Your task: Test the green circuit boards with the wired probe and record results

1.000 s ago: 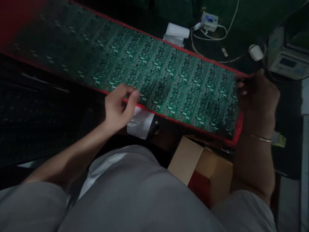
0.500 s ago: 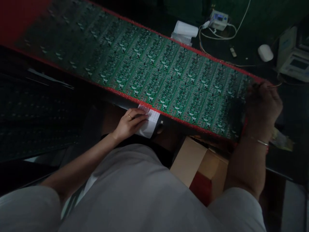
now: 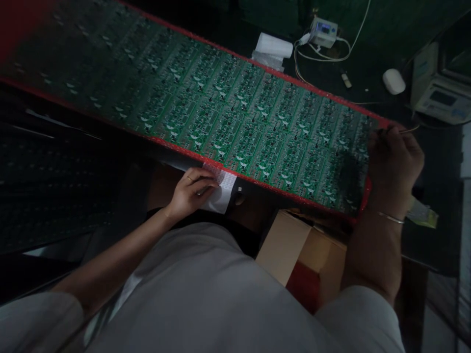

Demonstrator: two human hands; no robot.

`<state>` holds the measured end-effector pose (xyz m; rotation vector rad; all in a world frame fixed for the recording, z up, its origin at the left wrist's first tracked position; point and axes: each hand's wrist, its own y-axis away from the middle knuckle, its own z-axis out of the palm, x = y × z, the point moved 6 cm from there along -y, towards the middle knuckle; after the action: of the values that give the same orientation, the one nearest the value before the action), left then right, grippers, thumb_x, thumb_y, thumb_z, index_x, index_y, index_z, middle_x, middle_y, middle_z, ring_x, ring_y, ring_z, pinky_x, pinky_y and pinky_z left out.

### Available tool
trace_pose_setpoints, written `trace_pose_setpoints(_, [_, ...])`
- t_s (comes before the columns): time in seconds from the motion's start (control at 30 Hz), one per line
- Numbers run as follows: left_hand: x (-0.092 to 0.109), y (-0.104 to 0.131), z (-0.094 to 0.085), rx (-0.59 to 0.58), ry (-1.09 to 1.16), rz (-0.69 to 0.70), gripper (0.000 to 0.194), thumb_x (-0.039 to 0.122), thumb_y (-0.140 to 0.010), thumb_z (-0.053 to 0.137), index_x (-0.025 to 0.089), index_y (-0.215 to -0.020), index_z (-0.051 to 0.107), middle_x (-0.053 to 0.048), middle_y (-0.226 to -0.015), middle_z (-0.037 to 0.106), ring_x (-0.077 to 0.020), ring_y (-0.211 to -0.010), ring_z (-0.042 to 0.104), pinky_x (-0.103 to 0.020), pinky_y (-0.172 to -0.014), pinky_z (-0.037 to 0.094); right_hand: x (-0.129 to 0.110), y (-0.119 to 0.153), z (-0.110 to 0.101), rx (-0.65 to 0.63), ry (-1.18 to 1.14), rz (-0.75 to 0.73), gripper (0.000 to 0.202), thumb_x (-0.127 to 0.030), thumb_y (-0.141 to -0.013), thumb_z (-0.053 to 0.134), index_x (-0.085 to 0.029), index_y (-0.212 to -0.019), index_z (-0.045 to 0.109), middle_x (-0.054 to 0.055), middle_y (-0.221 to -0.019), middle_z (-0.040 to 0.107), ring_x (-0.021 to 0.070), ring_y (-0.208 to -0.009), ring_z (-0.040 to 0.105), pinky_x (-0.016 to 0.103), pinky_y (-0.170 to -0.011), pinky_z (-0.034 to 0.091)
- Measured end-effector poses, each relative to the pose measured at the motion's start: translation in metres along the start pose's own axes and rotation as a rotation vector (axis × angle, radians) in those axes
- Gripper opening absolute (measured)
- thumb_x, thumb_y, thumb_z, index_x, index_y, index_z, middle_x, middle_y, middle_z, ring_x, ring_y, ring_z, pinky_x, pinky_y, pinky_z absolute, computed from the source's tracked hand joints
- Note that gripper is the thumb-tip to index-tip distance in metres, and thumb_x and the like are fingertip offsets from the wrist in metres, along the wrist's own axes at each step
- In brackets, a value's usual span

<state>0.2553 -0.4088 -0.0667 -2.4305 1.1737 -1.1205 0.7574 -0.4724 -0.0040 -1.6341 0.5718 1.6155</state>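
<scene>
Rows of green circuit boards [image 3: 253, 127] lie side by side on a long red-edged sheet across the table. My left hand [image 3: 192, 192] is at the table's near edge, its bent fingers on a white sheet of small labels [image 3: 223, 193]. How the thumb meets that sheet is hidden. Over the far right end of the boards, my right hand [image 3: 396, 159] has its fingers closed in a pinch. A thin, light-coloured wire or stick [image 3: 409, 130] pokes out past its fingers; the rest is dark and hidden.
Below the table edge stands an open cardboard box [image 3: 285, 245] with something red inside. Behind the boards are a white roll [image 3: 274, 45], a small device with cables [image 3: 324, 32], a white mouse [image 3: 393, 81] and a boxy instrument with a display [image 3: 439, 93].
The whole view has shifted slightly left. Both hands keep nearly the same places against the boards and the label sheet.
</scene>
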Motion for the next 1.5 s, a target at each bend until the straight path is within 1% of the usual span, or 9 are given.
trace_pose_setpoints(0.1, [-0.004,0.000,-0.001,-0.037,-0.033,-0.018,0.006,0.031,-0.096,0.074,0.028,-0.099,0.077,-0.004,-0.098,0.076,-0.0210,-0.096,0.071,-0.039,-0.086,0.060,-0.001,0.003,0.002,-0.035,-0.046,0.003,0.005,-0.028,-0.083,0.077,-0.027,-0.083,0.081,0.004,-0.086,0.069,0.0140,-0.074,0.070,0.030,-0.074,0.059])
trace_pose_setpoints(0.3, [-0.002,0.002,0.001,-0.084,0.007,0.152,0.032,0.021,-0.096,0.074,0.034,-0.125,0.074,-0.005,-0.123,0.078,-0.0247,-0.123,0.070,-0.043,-0.100,0.063,-0.006,0.009,0.004,0.045,0.061,0.023,0.007,-0.024,-0.083,0.071,-0.026,-0.078,0.076,0.006,-0.085,0.067,0.0168,-0.074,0.070,0.034,-0.071,0.060])
trace_pose_setpoints(0.43, [-0.001,0.005,0.006,-0.197,-0.024,0.226,0.037,0.021,-0.098,0.070,0.031,-0.133,0.069,-0.007,-0.134,0.074,-0.0270,-0.133,0.066,-0.046,-0.106,0.063,-0.007,0.010,0.004,0.047,0.006,0.032,0.009,-0.022,-0.083,0.073,-0.024,-0.074,0.074,0.005,-0.082,0.068,0.0155,-0.072,0.070,0.030,-0.068,0.058])
trace_pose_setpoints(0.57, [0.002,0.006,0.000,-0.178,-0.062,0.281,0.040,0.017,-0.098,0.069,0.029,-0.136,0.067,-0.008,-0.138,0.072,-0.0272,-0.135,0.065,-0.045,-0.105,0.064,-0.006,0.010,-0.001,0.070,0.063,0.041,0.009,-0.027,-0.084,0.073,-0.025,-0.076,0.075,0.006,-0.084,0.070,0.0159,-0.074,0.071,0.033,-0.072,0.059])
trace_pose_setpoints(0.73, [-0.002,0.002,-0.009,-0.122,-0.032,0.187,0.031,0.018,-0.098,0.069,0.028,-0.127,0.073,-0.007,-0.130,0.076,-0.0257,-0.127,0.070,-0.044,-0.103,0.064,-0.004,0.008,-0.005,0.082,0.054,0.032,0.010,-0.025,-0.083,0.073,-0.024,-0.074,0.074,0.005,-0.082,0.069,0.0168,-0.072,0.070,0.033,-0.066,0.058])
trace_pose_setpoints(0.87, [-0.011,0.001,-0.006,-0.162,-0.074,0.092,0.015,0.028,-0.100,0.067,0.028,-0.110,0.079,-0.005,-0.114,0.081,-0.0250,-0.114,0.075,-0.045,-0.096,0.065,-0.004,0.010,-0.006,0.127,0.059,0.053,0.013,-0.019,-0.085,0.070,-0.024,-0.074,0.073,0.005,-0.079,0.068,0.0173,-0.071,0.071,0.032,-0.066,0.058])
trace_pose_setpoints(1.1, [-0.009,0.004,-0.005,-0.100,-0.073,0.107,0.009,0.024,-0.098,0.069,0.028,-0.097,0.077,-0.003,-0.107,0.081,-0.0231,-0.107,0.075,-0.042,-0.090,0.063,-0.002,0.010,-0.005,0.098,0.028,0.054,0.014,-0.020,-0.087,0.070,-0.022,-0.073,0.073,0.005,-0.079,0.068,0.0154,-0.069,0.070,0.030,-0.065,0.056])
trace_pose_setpoints(1.23, [-0.003,0.001,-0.006,-0.048,-0.074,0.125,0.006,0.022,-0.096,0.071,0.026,-0.098,0.075,-0.004,-0.106,0.081,-0.0220,-0.102,0.076,-0.040,-0.089,0.063,0.001,0.009,-0.006,0.078,-0.009,0.038,0.011,-0.021,-0.084,0.072,-0.022,-0.073,0.074,0.005,-0.079,0.069,0.0157,-0.069,0.070,0.029,-0.062,0.054])
trace_pose_setpoints(1.5, [-0.002,-0.001,-0.008,-0.123,-0.070,0.064,0.009,0.027,-0.098,0.070,0.026,-0.106,0.074,-0.006,-0.109,0.079,-0.0238,-0.107,0.074,-0.042,-0.092,0.062,0.006,0.008,-0.010,0.106,0.038,0.025,0.014,-0.021,-0.088,0.073,-0.022,-0.075,0.078,0.006,-0.079,0.070,0.0165,-0.069,0.071,0.031,-0.064,0.057])
